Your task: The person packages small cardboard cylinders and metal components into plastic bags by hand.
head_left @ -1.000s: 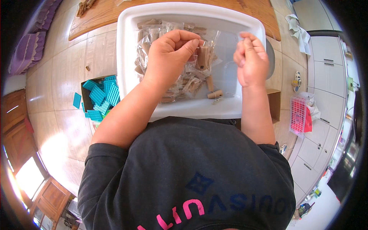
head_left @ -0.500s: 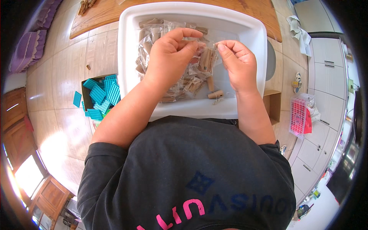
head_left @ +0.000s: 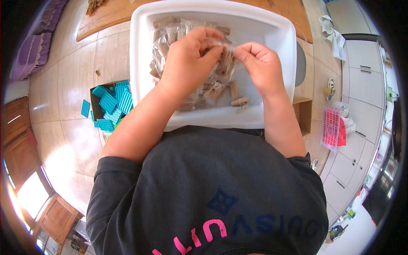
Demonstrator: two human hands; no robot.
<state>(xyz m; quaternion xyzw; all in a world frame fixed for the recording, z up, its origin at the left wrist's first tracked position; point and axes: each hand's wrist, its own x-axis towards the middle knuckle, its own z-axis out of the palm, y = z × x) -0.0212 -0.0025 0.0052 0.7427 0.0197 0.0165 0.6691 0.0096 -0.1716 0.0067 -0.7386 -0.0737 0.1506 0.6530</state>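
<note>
Both hands are over a large white plastic tub (head_left: 141, 72). My left hand (head_left: 187, 61) is closed, thumb and fingers pinching one side of a clear plastic bag (head_left: 225, 68). My right hand (head_left: 262, 68) pinches the bag's other side between thumb and fingertips. Something brown shows through the bag; its exact shape is hidden by glare and blur. Beneath the hands lie several brown cylindrical wooden pieces in clear bags (head_left: 163, 46). One loose wooden cylinder (head_left: 239, 102), with a bit of string on it, rests on the tub's bottom near its front.
A box of teal ridged plastic pieces (head_left: 109, 103) stands left of the tub on the tiled floor. Behind the tub is a wooden table (head_left: 114, 21). To the right are an open cardboard box (head_left: 302, 114), a pink basket (head_left: 332, 127) and grey cabinets (head_left: 364, 89).
My right hand has moved left, closer to my left hand, and now the gap between their fingertips is smaller. The bag between them has shifted.
</note>
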